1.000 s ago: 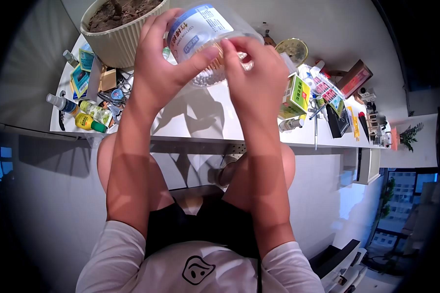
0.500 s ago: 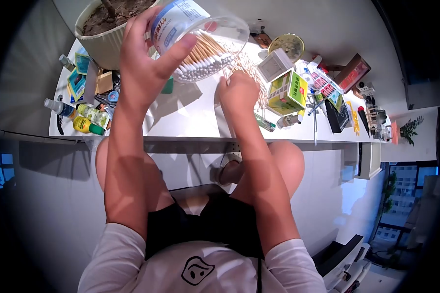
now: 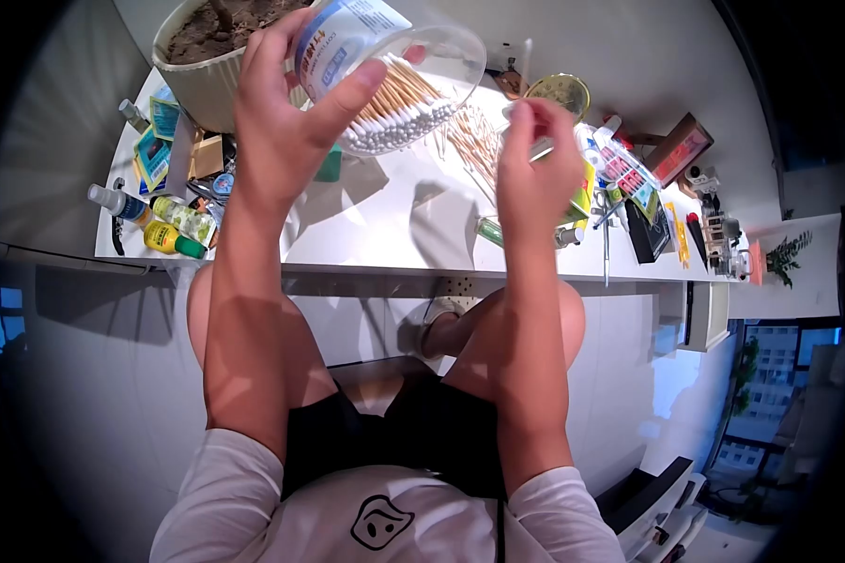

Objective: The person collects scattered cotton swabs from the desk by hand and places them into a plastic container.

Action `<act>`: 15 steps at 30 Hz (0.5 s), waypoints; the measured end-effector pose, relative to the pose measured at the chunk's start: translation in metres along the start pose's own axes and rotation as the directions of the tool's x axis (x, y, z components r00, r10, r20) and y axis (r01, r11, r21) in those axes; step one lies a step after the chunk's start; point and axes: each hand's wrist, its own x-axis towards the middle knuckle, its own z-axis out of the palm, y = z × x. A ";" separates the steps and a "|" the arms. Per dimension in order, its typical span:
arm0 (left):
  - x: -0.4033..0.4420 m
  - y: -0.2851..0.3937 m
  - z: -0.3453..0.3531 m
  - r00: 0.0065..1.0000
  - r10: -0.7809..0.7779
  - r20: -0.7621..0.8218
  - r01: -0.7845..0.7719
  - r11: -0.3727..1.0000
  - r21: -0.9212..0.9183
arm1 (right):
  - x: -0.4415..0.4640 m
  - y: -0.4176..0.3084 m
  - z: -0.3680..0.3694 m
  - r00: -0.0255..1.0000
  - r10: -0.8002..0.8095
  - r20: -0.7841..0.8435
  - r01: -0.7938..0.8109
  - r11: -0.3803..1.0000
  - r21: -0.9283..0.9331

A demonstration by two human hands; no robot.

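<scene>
Cotton swabs (image 3: 402,105) are held in a tilted clear tub (image 3: 443,49), gripped by the left fingers (image 3: 355,96). The right fingers (image 3: 524,116) have been raised, leaving loose swabs (image 3: 474,145) uncovered between both; whether anything is pinched there cannot be told. "COTTON" and Chinese characters are printed on the label (image 3: 340,49).

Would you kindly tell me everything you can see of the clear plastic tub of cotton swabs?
The clear, round plastic tub bears a white and blue label. Tilted, it turns its open mouth to the right of the view. Inside lie cotton swabs with tan, wood-like sticks and white tips, bunched along its lower side. The person's bare left hand grips it above the white table.
</scene>
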 end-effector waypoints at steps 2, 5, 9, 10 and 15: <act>0.001 -0.002 0.000 1.000 0.019 -0.007 -0.019 0.999 0.038 | 0.006 -0.016 -0.024 0.926 -0.354 -0.130 0.350 0.935 -0.052; 0.000 -0.002 0.002 0.999 0.031 -0.011 -0.030 0.999 0.041 | 0.002 -0.032 -0.043 0.878 -0.477 -0.033 0.477 0.879 -0.024; -0.003 0.011 0.010 0.997 0.068 0.027 -0.073 0.974 0.215 | -0.004 -0.044 -0.013 0.906 -0.406 0.121 0.417 0.904 -0.091; -0.003 0.011 0.010 0.997 0.067 0.031 -0.072 0.974 0.215 | -0.003 -0.048 0.000 0.902 -0.410 0.138 0.424 0.901 -0.095; -0.003 0.008 0.009 0.997 0.060 0.044 -0.068 0.977 0.201 | -0.002 -0.044 0.000 0.950 -0.276 -0.143 0.294 0.948 0.122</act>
